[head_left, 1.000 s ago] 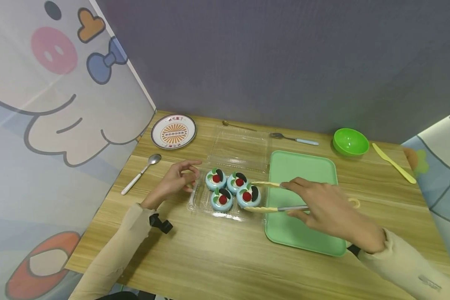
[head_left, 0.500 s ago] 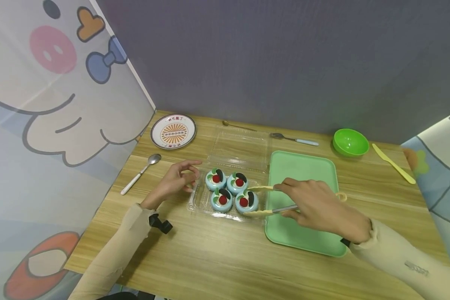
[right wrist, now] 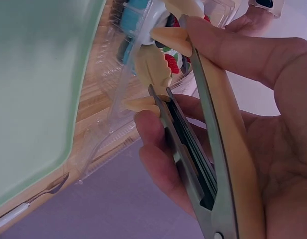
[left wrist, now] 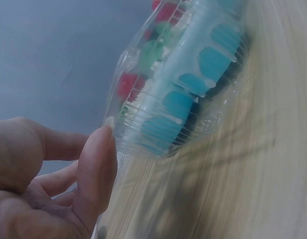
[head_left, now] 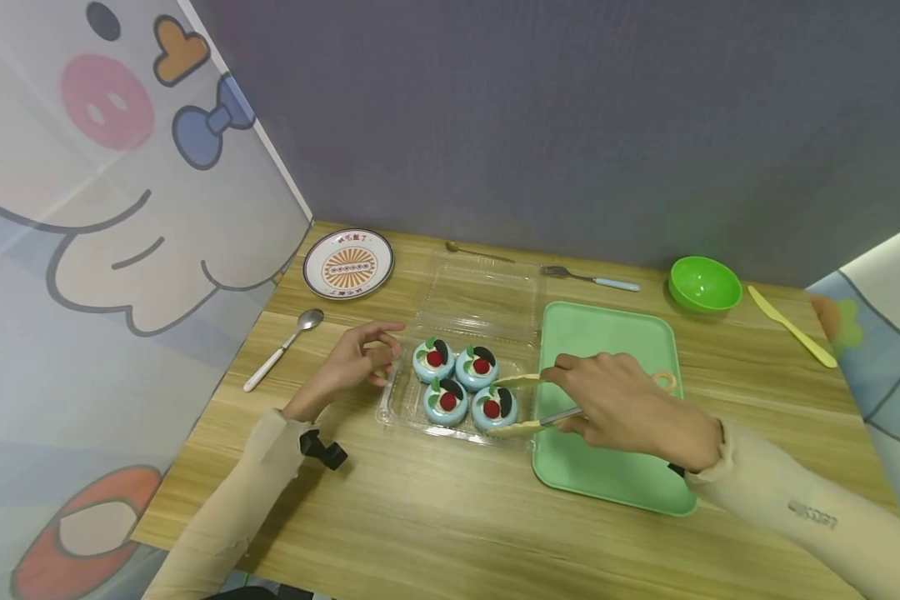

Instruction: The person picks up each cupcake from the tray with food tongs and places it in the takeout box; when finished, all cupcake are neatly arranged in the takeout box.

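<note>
Several blue cupcakes (head_left: 446, 403) topped with a red berry, green leaves and a dark cookie sit in an open clear plastic container (head_left: 405, 417). My left hand (head_left: 352, 358) is at the container's left side; in the left wrist view its thumb and finger pinch the rim. My right hand (head_left: 622, 408) grips cream-and-metal tongs (right wrist: 218, 134) by the arms, thumb on one side and fingers on the other. The tong tips stand apart, on either side of the front right cupcake (head_left: 493, 410), whose base is down in the container.
A light green tray (head_left: 607, 333) lies to the right, under my right hand. Along the back are a patterned plate (head_left: 375, 250), a small long-handled spoon (head_left: 480, 252), a fork (head_left: 592, 279), a green bowl (head_left: 703, 285) and a yellow knife (head_left: 791, 327). A larger spoon (head_left: 283, 350) lies left.
The front right cupcake has come down a little into the container. My right hand has moved left along the tongs, whose tips have shifted slightly off the cupcake. The left hand stays put.
</note>
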`<act>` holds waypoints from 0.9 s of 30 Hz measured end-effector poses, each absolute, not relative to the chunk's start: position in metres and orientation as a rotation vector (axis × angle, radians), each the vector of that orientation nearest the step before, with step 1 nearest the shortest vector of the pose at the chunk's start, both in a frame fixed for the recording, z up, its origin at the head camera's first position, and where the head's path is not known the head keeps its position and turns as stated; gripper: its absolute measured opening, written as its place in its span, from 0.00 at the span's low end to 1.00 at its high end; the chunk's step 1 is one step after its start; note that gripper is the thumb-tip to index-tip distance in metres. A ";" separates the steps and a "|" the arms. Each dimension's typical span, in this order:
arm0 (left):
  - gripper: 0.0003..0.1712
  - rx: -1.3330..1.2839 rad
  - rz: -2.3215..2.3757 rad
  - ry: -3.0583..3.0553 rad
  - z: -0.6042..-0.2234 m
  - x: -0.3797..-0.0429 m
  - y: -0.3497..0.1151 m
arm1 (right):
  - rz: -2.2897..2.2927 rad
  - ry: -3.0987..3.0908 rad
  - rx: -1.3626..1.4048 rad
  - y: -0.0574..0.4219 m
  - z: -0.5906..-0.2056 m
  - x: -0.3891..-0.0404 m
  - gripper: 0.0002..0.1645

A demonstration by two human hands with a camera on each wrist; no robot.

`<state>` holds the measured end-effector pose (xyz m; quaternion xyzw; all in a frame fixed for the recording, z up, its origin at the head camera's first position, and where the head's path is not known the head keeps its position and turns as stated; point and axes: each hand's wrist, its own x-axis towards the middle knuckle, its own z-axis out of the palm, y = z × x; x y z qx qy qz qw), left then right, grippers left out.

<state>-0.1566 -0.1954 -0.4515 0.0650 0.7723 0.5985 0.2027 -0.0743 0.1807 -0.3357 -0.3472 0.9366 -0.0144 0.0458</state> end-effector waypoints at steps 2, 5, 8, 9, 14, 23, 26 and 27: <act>0.28 0.187 1.675 2.154 -0.451 -0.156 -0.195 | -0.032 2.853 -1.056 0.180 -0.334 -0.075 0.33; 0.28 0.194 1.682 2.155 -0.450 -0.156 -0.194 | -0.007 2.847 -1.044 0.179 -0.333 -0.076 0.34; 0.28 0.195 1.682 2.155 -0.451 -0.156 -0.194 | 0.003 2.847 -1.031 0.180 -0.332 -0.076 0.36; 0.28 0.194 1.681 2.155 -0.451 -0.156 -0.194 | 0.005 2.849 -1.028 0.180 -0.331 -0.076 0.36; 0.28 0.185 1.675 2.151 -0.452 -0.156 -0.194 | -0.014 2.857 -1.022 0.186 -0.326 -0.074 0.36; 0.28 0.179 1.673 2.148 -0.450 -0.156 -0.195 | -0.128 2.910 -0.896 0.212 -0.313 -0.063 0.38; 0.29 0.182 1.678 2.140 -0.450 -0.156 -0.195 | -0.169 2.942 -0.785 0.229 -0.306 -0.060 0.39; 0.29 0.181 1.678 2.140 -0.450 -0.155 -0.195 | -0.184 2.961 -0.757 0.236 -0.304 -0.060 0.39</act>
